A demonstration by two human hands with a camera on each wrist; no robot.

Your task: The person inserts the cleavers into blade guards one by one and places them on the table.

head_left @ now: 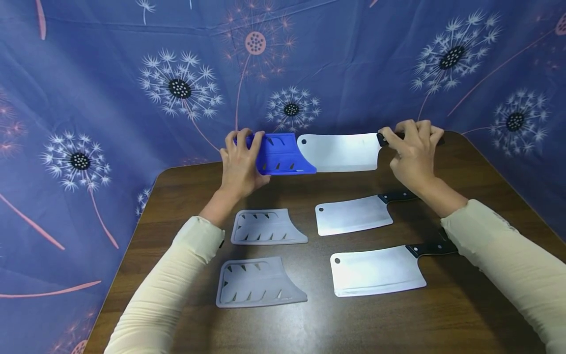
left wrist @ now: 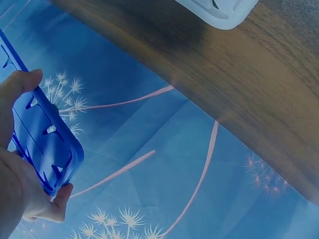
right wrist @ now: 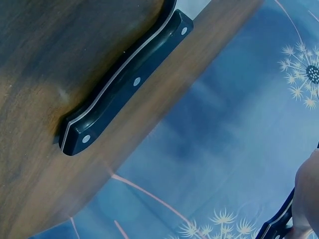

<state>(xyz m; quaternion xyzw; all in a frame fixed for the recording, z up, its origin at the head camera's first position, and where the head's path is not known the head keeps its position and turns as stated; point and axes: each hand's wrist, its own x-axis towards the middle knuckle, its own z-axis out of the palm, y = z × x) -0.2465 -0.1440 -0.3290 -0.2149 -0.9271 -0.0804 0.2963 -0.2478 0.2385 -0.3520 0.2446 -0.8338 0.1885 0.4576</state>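
A blue sheath (head_left: pixel 283 152) is gripped by the left hand (head_left: pixel 240 160), and a cleaver (head_left: pixel 340 152) is held by its handle in the right hand (head_left: pixel 413 152), its blade end overlapped by the sheath's mouth, above the table (head_left: pixel 309 329). Below, two grey sheaths (head_left: pixel 263 281) are laid left of two more cleavers (head_left: pixel 376 273).

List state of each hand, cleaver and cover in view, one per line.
Left hand, gripping blue cover
Right hand, gripping raised cleaver
Blue cover, held up; whether cleaver has entered is unclear
Raised cleaver, mostly bare
Middle gray cover, empty, flat on table
Near gray cover, empty, flat on table
Middle cleaver, uncovered, on table
Near cleaver, uncovered, on table
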